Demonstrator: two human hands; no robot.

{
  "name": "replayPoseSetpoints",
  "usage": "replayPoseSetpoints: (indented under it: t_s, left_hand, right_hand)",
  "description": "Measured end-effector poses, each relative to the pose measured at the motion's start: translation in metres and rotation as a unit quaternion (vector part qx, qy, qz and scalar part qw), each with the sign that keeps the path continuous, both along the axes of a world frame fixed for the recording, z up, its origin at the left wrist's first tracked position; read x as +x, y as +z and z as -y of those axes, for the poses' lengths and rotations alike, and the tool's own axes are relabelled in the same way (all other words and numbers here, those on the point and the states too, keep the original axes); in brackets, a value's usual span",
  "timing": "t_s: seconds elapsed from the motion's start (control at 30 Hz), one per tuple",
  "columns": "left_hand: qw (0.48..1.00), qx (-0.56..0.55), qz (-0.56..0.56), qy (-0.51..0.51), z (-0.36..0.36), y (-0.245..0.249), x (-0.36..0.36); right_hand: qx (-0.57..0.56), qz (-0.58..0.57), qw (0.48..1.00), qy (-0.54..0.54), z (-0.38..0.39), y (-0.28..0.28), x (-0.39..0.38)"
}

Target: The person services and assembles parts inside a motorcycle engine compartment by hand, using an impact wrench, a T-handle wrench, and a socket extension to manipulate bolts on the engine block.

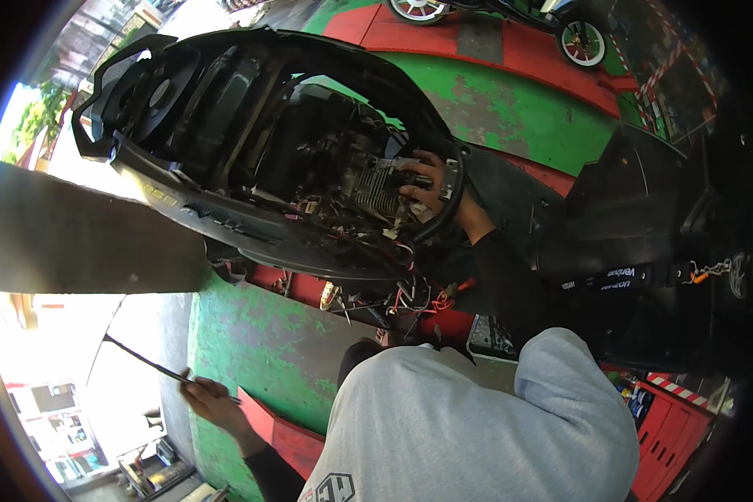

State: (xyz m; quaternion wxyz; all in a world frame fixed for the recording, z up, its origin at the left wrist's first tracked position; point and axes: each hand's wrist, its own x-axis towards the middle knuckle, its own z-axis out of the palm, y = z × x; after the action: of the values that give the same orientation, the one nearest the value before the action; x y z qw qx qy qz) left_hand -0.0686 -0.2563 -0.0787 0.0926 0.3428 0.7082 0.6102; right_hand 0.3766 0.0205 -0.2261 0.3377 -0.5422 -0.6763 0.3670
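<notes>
Well apart — right hand grips engine part inside scooter frame; left hand pinches rod over floor.

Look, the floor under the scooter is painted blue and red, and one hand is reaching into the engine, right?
Not quite. The floor is painted green and red, not blue and red, as the head view shows. The rest is right: the right hand is reaching into the engine of the scooter.
</notes>
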Motion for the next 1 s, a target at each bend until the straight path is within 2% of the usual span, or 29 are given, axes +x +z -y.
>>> replayPoseSetpoints:
  t_s: [0.03, 0.07, 0.13, 0.17, 0.23, 0.27, 0.33, 0.37, 0.4, 0.43, 0.47, 0.53, 0.6, 0.67, 0.7, 0.77, 0.8, 0.83, 0.9, 0.93, 1.0]
  left_hand:
    - [0.995, -0.076, -0.019, 0.059, 0.018, -0.022, 0.000]
    - [0.993, -0.105, -0.029, 0.044, 0.038, -0.053, -0.013]
    - [0.982, -0.181, 0.030, 0.040, 0.087, -0.133, -0.045]
    - [0.979, -0.203, 0.037, 0.004, 0.091, -0.148, -0.040]
    - [0.959, -0.243, 0.135, -0.062, 0.094, -0.194, -0.048]
    - [0.953, -0.267, 0.119, -0.081, 0.084, -0.213, -0.047]
    - [0.943, -0.291, 0.112, -0.118, 0.051, -0.260, -0.047]
    - [0.927, -0.343, 0.073, -0.132, 0.034, -0.279, -0.050]
    - [0.928, -0.346, 0.004, -0.140, 0.013, -0.300, -0.049]
    - [0.924, -0.346, -0.066, -0.151, -0.007, -0.320, -0.048]
    - [0.922, -0.345, -0.057, -0.166, -0.025, -0.334, -0.049]
    - [0.899, -0.386, -0.061, -0.196, -0.070, -0.363, -0.044]
    - [0.906, -0.344, -0.075, -0.234, -0.101, -0.406, -0.045]
    - [0.880, -0.405, -0.090, -0.229, -0.123, -0.427, -0.042]
    - [0.875, -0.405, -0.092, -0.251, -0.129, -0.434, -0.041]
    - [0.879, -0.382, -0.108, -0.263, -0.135, -0.459, -0.042]
    - [0.886, -0.362, -0.129, -0.259, -0.137, -0.464, -0.040]
    - [0.871, -0.387, -0.141, -0.266, -0.135, -0.467, -0.040]
    - [0.857, -0.413, -0.163, -0.264, -0.128, -0.448, -0.036]
    - [0.843, -0.441, -0.181, -0.248, -0.123, -0.432, -0.034]
    - [0.897, -0.239, -0.150, -0.339, -0.112, -0.375, -0.037]
  right_hand:
    - [0.016, 0.030, 0.999, -0.016, -0.002, -0.002, -0.001]
    - [0.031, 0.060, 0.997, -0.030, -0.003, -0.005, -0.001]
    - [0.024, 0.037, 0.999, -0.018, -0.003, -0.016, -0.001]
    - [0.075, 0.058, 0.994, -0.050, -0.004, -0.026, -0.001]
    - [0.160, 0.073, 0.979, -0.099, 0.003, -0.032, -0.005]
    - [0.197, 0.071, 0.971, -0.116, 0.011, -0.024, -0.006]
    - [0.160, -0.048, 0.969, -0.183, 0.032, -0.024, -0.004]
    - [0.120, -0.092, 0.964, -0.218, 0.051, -0.037, 0.011]
    - [0.084, -0.135, 0.954, -0.253, 0.067, -0.046, 0.019]
    - [0.047, -0.127, 0.943, -0.304, 0.089, -0.025, 0.007]
    - [0.014, -0.116, 0.926, -0.360, 0.115, 0.003, -0.006]
    - [-0.065, -0.082, 0.901, -0.421, 0.165, 0.003, 0.007]
    - [-0.124, -0.106, 0.886, -0.433, 0.220, 0.001, 0.013]
    - [-0.222, -0.112, 0.849, -0.467, 0.266, 0.006, 0.010]
    - [-0.215, -0.106, 0.843, -0.481, 0.283, 0.014, 0.001]
    - [-0.264, -0.351, 0.741, -0.508, 0.307, 0.027, -0.025]
    - [-0.255, -0.351, 0.737, -0.519, 0.314, 0.031, -0.037]
    - [-0.236, -0.423, 0.724, -0.491, 0.318, 0.034, -0.048]
    - [-0.223, -0.555, 0.690, -0.408, 0.319, 0.057, -0.068]
    - [-0.217, -0.559, 0.687, -0.411, 0.318, 0.068, -0.075]
    - [-0.204, -0.564, 0.738, -0.308, 0.312, 0.085, -0.088]
